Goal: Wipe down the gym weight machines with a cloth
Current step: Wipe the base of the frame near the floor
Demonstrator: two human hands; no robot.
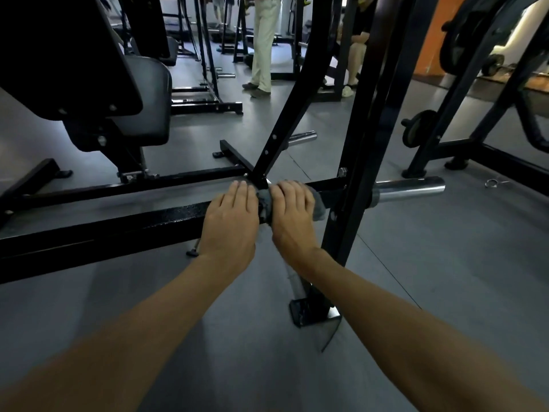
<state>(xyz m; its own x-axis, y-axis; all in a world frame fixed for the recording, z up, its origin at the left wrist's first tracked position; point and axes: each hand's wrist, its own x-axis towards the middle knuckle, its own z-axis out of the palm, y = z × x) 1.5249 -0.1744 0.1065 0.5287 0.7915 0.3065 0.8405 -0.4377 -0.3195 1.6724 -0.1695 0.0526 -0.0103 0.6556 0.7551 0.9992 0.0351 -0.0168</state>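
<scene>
A black weight machine fills the view, and its low base bar [124, 226] runs from the left edge toward a thick upright post [353, 185]. A grey cloth [318, 207] is draped over that bar just left of the post. My right hand [292, 211] lies on top of the cloth with fingers bent over it, pressing it onto the bar. My left hand [230, 218] rests flat on the bare bar beside the cloth, fingers straight and reaching over the far edge.
A padded black seat [139, 93] stands at the back left. A chrome plate sleeve [410, 188] sticks out right of the post. A weight plate [416, 129] hangs on the right-hand rack. Two people [263, 46] are in the background. Grey floor lies below my arms.
</scene>
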